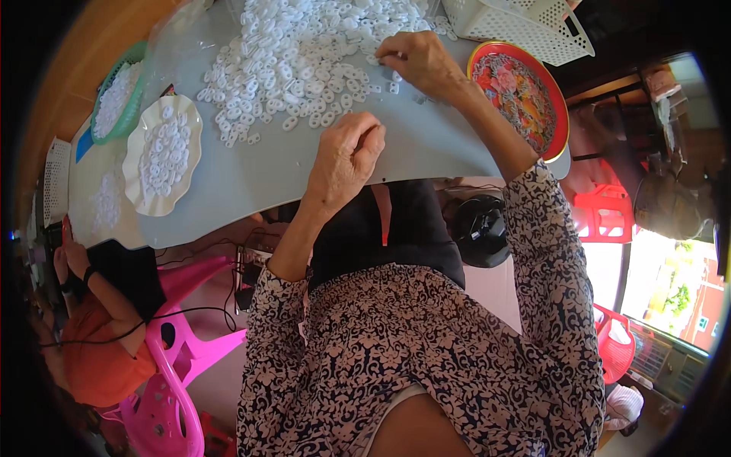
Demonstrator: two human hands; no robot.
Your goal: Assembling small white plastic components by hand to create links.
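Observation:
A large heap of small white plastic oval pieces with holes (282, 61) covers the far middle of the grey table. My left hand (346, 156) is curled closed above the near edge of the table, thumb pressed against the fingers; whatever it holds is hidden. Farther off, my right hand (426, 67) reaches to the right side of the heap. Its thumb and fingertips come together close to the white pieces, and I cannot make out what is between them. A few loose white pieces (394, 87) lie just below those fingers.
A red round tray (562, 99) with a floral base holds many small metallic bits at right. A white perforated basket (518, 30) stands behind it. At left are a cream scalloped dish (135, 171) and a green basket (101, 129), both holding white pieces. Another person (106, 343) sits lower left.

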